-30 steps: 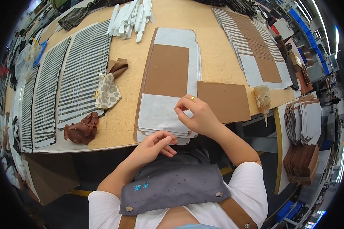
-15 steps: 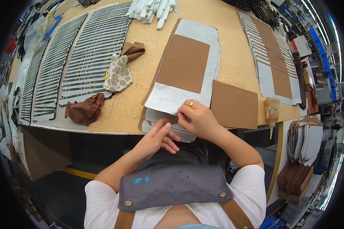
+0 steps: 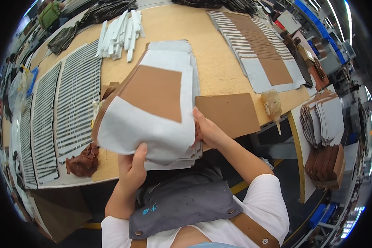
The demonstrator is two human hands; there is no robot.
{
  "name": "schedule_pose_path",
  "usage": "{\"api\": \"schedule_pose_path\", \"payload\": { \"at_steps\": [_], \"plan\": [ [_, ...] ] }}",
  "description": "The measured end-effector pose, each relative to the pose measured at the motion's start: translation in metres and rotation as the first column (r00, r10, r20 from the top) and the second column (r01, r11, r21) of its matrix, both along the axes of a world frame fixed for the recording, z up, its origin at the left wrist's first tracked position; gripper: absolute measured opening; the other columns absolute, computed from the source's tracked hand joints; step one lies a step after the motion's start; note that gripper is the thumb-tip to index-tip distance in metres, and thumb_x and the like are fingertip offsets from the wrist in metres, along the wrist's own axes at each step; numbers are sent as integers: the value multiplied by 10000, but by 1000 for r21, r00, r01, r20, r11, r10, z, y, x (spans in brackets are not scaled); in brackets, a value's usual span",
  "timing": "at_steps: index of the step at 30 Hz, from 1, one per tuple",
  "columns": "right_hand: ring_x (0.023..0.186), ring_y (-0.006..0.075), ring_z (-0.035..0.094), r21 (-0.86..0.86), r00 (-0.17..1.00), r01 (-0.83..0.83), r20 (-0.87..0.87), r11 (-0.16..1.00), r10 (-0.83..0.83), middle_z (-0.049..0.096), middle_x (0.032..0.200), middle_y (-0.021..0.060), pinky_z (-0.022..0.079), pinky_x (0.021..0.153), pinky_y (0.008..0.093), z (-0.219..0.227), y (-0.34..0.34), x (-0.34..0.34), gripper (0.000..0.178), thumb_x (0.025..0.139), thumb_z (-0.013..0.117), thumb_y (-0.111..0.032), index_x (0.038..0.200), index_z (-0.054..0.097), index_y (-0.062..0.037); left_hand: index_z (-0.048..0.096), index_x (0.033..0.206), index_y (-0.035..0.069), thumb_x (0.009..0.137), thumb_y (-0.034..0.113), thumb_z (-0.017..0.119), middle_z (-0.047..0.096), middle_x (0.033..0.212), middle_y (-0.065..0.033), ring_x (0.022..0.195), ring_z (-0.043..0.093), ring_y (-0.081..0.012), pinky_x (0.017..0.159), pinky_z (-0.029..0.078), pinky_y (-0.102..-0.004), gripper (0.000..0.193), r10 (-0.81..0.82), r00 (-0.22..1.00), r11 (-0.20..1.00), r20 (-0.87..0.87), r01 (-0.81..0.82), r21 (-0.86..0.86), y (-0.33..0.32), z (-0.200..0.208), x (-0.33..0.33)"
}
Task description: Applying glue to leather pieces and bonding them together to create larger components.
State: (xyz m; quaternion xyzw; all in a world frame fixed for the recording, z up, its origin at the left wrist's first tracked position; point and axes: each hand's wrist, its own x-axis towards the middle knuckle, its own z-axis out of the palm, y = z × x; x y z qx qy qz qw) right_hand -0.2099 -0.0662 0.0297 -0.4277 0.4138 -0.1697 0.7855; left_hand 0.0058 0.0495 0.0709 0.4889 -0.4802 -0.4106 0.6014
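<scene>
A white-faced sheet point(image 3: 115, 124) with a brown rectangular patch point(image 3: 153, 89) on it bends upward at its near end, above a stack of similar sheets point(image 3: 169, 164) at the table's front edge. My left hand point(image 3: 132, 169) pinches the sheet's near edge, thumb on top and fingers hidden beneath. At the sheet's right edge, my right hand point(image 3: 204, 130) is closed on it, its fingertips partly tucked out of sight. Just beyond my right hand, a plain brown panel point(image 3: 229, 113) lies by the stack and overhangs the front edge.
Striped panels point(image 3: 78, 99) cover the table's left side. White strips point(image 3: 122, 35) are piled at the back. A crumpled brown leather scrap point(image 3: 83, 160) sits front left. On the right are striped-and-brown sheets point(image 3: 262, 45), a nozzled bottle point(image 3: 272, 105) and shelved stacks point(image 3: 324, 120).
My left hand has moved left and taken hold of the sheet's near edge. The sheet's near end is now lifted and bowed. My right hand has shifted to its right edge; the view has turned.
</scene>
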Motion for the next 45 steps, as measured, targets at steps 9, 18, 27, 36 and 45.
{"api": "schedule_pose_path", "payload": {
  "at_steps": [9,18,27,36,45],
  "plan": [
    [1159,258,525,290,890,244,312,925,-333,524,1240,168,466,969,399,-17,-64,24,451,932,523,-194,1296,402,43,427,1289,15,629,222,690,562,1157,-136,1034,566,-284,928,439,-421,739,127,804,961,-581,46,272,67,45,-7],
    [985,230,597,-278,573,819,451,502,-685,574,1144,133,524,829,377,55,-121,-114,405,842,522,1,1239,442,-4,435,1254,-42,806,161,567,540,1151,-157,1029,548,-232,882,442,-358,510,-23,994,997,-109,31,68,-36,17,-10],
    [1129,260,526,-605,278,796,386,-14,-879,511,1258,125,446,948,414,58,-194,-340,577,785,495,92,1327,361,-56,591,1073,-75,897,194,570,646,897,-93,816,586,-147,761,458,-284,322,-491,846,871,210,466,156,-249,-6,-186],
    [1161,229,489,-621,32,754,360,-214,-932,489,1290,105,342,996,309,-8,-218,-448,651,721,416,113,1354,359,-26,496,1218,-31,930,129,496,621,878,-110,616,623,-166,520,528,-283,329,-682,729,675,-54,656,337,-295,-67,-303],
    [1147,251,495,-577,-19,784,347,-229,-938,495,1269,100,360,984,333,-59,-226,-481,669,694,387,146,1332,372,-53,396,1314,10,952,101,425,606,924,-136,639,644,-188,541,563,-288,374,-620,717,576,-318,691,437,-291,-81,-321]
  ]
}}
